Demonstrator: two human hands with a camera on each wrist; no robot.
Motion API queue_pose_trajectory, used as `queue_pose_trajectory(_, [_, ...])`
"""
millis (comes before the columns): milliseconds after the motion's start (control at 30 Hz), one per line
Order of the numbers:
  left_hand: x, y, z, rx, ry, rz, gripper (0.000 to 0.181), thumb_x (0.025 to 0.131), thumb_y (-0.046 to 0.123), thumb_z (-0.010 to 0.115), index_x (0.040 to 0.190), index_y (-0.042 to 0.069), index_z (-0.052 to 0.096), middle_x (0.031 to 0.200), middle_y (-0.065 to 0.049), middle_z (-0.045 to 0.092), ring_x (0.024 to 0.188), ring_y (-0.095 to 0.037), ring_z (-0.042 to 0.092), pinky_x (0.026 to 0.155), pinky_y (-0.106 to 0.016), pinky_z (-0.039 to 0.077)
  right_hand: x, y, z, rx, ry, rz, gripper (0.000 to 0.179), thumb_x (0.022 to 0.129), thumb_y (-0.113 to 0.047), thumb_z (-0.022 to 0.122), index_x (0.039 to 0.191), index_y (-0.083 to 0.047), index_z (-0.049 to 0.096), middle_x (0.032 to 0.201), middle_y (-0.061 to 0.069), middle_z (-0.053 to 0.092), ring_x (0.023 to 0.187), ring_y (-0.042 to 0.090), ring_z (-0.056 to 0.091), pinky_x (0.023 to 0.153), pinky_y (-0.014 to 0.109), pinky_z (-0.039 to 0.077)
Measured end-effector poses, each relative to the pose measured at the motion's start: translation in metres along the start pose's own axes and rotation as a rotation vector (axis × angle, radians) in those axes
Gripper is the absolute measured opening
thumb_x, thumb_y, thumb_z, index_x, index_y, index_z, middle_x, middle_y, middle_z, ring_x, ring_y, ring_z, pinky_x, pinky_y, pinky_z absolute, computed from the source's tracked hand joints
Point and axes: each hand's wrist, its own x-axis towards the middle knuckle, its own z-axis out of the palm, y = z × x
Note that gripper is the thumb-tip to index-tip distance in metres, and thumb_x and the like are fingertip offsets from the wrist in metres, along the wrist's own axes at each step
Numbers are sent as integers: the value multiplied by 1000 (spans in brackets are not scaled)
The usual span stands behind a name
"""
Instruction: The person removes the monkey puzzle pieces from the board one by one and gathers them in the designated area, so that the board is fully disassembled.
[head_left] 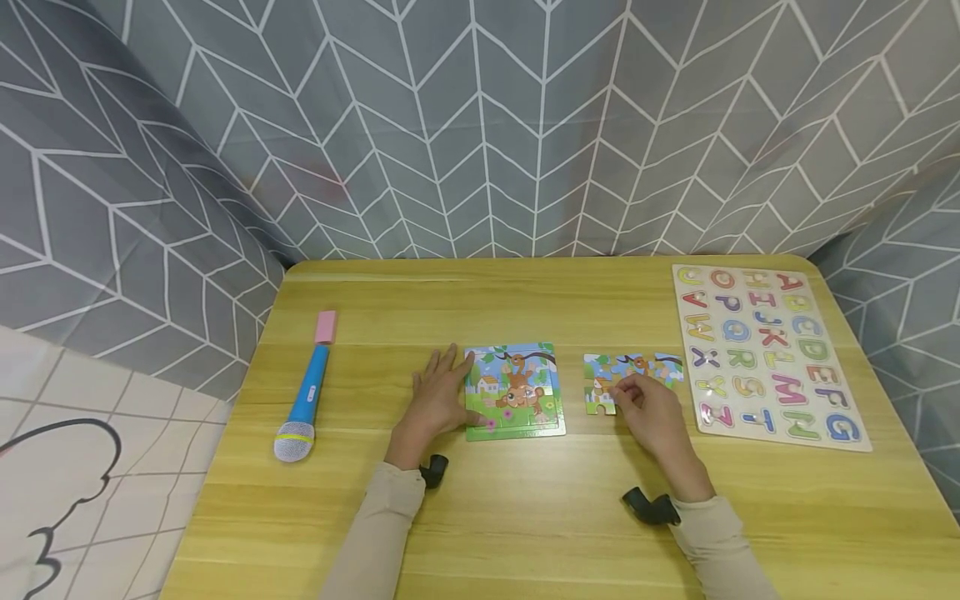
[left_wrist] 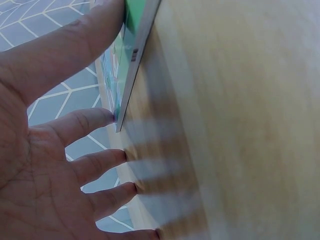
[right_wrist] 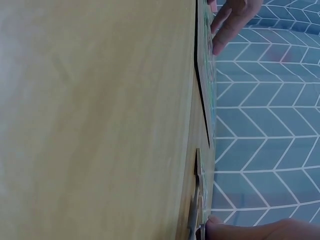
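A square monkey jigsaw puzzle (head_left: 513, 392) lies on the table in the head view, its picture filled in within a green border. My left hand (head_left: 438, 396) is at its left side with fingers spread; in the left wrist view, the thumb (left_wrist: 75, 50) and index finger touch the board's edge. Further right lies a partly joined group of puzzle pieces (head_left: 600, 367) with a similar picture. My right hand (head_left: 652, 412) bends over these, thumb and fingertips pinching a piece at the group's lower part. That piece is mostly hidden. In the right wrist view, a fingertip (right_wrist: 215, 227) touches the joined pieces.
An alphabet board (head_left: 768, 358) with letters lies to the right of the pieces. Toward the table's left edge are a blue toy microphone (head_left: 307, 396) and a pink block (head_left: 326, 327). A grey patterned curtain (head_left: 510, 125) hangs behind the wooden table (head_left: 525, 517).
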Motion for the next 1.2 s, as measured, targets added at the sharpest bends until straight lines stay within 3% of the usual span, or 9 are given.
queue_pose_trajectory(1200, [0, -1, 1, -16, -17, 5, 107, 70, 32, 91, 158, 17, 32, 170, -15, 10, 158, -42, -1, 119, -76, 1, 0, 2, 2, -29, -23, -43, 14, 93, -16, 71, 96, -2, 69, 82, 10, 65, 71, 17, 54, 63, 26, 40])
